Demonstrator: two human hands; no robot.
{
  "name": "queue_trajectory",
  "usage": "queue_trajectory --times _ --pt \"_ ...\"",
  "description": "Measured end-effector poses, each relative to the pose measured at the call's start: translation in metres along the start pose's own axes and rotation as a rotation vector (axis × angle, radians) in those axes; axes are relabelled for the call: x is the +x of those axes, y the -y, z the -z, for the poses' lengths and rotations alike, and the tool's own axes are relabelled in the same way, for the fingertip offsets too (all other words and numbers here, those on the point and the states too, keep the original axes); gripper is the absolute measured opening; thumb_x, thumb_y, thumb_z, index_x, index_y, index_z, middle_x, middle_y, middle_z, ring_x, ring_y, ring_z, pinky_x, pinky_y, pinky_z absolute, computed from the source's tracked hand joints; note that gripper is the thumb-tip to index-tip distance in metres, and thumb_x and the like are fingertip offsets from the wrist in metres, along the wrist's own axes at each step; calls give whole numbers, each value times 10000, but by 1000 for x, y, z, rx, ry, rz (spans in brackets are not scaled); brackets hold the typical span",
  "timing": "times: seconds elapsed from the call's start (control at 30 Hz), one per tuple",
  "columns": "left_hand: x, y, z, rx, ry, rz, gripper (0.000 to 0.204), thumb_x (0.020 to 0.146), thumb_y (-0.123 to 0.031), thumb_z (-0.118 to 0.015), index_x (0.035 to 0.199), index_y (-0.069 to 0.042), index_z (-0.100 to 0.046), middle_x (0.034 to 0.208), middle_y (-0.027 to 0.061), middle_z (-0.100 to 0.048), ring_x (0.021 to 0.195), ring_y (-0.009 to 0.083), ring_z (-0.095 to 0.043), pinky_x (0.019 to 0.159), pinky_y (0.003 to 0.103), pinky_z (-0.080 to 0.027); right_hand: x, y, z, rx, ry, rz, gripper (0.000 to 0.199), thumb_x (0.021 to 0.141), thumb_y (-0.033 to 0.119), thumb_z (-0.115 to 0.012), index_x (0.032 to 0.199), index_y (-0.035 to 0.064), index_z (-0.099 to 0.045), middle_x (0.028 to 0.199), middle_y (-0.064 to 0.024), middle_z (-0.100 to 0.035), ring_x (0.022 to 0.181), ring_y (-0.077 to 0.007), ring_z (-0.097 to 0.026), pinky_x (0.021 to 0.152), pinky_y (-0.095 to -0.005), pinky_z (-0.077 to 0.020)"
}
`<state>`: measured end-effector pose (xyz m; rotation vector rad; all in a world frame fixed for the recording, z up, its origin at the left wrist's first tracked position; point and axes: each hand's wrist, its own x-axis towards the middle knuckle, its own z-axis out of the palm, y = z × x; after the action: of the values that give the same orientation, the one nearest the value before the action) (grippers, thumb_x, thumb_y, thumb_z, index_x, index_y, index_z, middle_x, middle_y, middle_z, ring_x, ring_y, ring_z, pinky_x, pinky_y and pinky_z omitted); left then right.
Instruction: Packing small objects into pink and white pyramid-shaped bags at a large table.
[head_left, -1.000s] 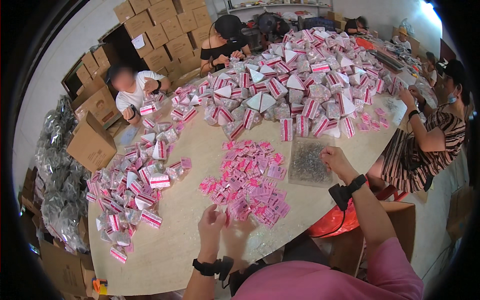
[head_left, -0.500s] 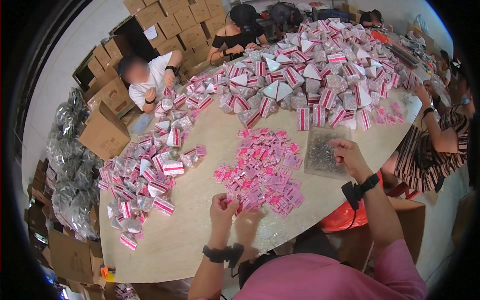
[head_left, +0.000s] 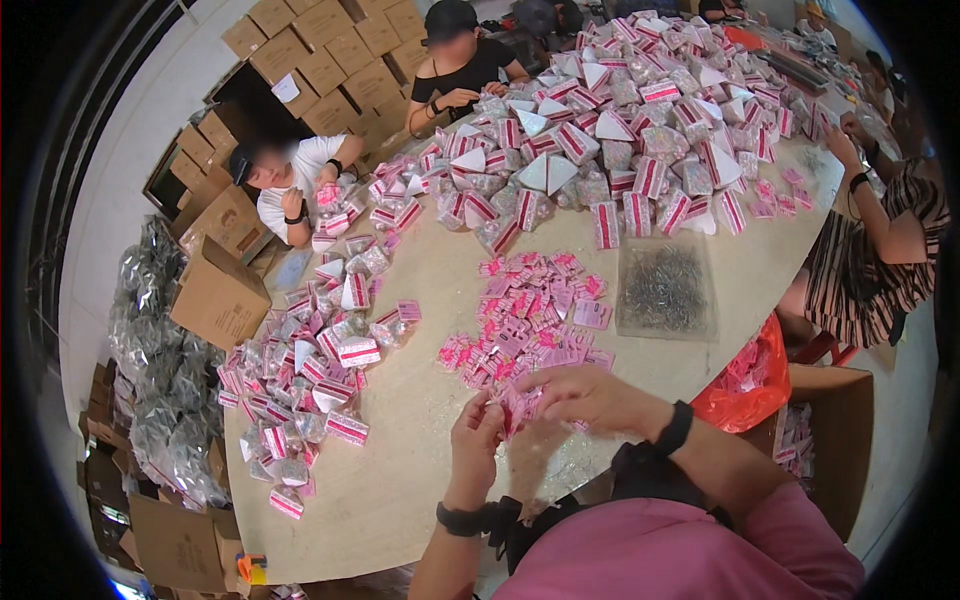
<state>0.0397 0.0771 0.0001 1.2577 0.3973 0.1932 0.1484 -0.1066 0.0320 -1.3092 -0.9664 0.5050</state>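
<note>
My left hand [head_left: 476, 440] is closed in a pinch on a pink card [head_left: 516, 408] near the front edge of the table. My right hand [head_left: 590, 395] has come up against the same card from the right, with thumb and forefinger closed at it. Anything small in those fingertips is too fine to make out. Just beyond both hands spreads a heap of loose pink cards [head_left: 530, 310]. To its right lies a shallow clear tray [head_left: 710, 325] full of small dark metal pieces, apart from my hands.
Bagged packs with pink-and-white labels form a big pile [head_left: 640, 140] at the back and a smaller pile [head_left: 310, 370] on the left. Co-workers sit around the table. Right of me stand a red plastic bag [head_left: 745, 390] and an open cardboard box [head_left: 845, 440].
My right hand has moved from above the tray of metal pieces leftward and nearer, to the card at my left hand. The view has shifted slightly.
</note>
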Motion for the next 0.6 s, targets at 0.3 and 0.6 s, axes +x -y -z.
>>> queue_trajectory --times 0.3,0.6 --pt "-6 -9 -6 -7 -104 -132 408 889 -119 -583 1250 37 -473 895 45 -598 712 70 -519 630 201 -425 16 -4 -12 14 52 -261 103 821 62 -574 827 -22 -633 790 -62 -631 756 -130 -586 706 -264 -459" --pt "-4 -11 -6 252 -165 -108 390 845 -73 -616 1194 58 -503 891 59 -619 736 89 -564 636 217 -451 17 9 -25 -312 11 -188 169 802 144 -585 849 -10 -634 741 -110 -612 685 -168 -587 640 -299 -461"
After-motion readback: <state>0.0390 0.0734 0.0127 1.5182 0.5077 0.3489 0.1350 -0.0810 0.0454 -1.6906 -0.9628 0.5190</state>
